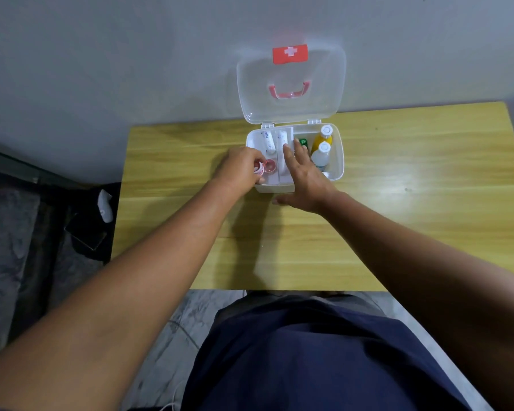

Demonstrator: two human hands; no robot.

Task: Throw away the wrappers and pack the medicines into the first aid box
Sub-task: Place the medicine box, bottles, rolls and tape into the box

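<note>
The white first aid box (337,161) stands open at the far middle of the wooden table (398,203), its clear lid (291,84) tilted back against the wall. An inner tray on the left holds two white tubes (269,142) and a red-and-white tape roll (270,166). The right compartment holds a yellow bottle (323,137), a white bottle (321,154) and a green item (303,142). My left hand (239,170) is at the tray's left edge, fingers closed on a small red-and-white roll (258,169). My right hand (304,176) hovers flat over the box's middle, fingers apart, holding nothing.
A dark bag or bin (89,221) with a white wrapper (105,204) in it sits on the floor left of the table. The grey wall rises just behind the box. The table's near edge is close to my body.
</note>
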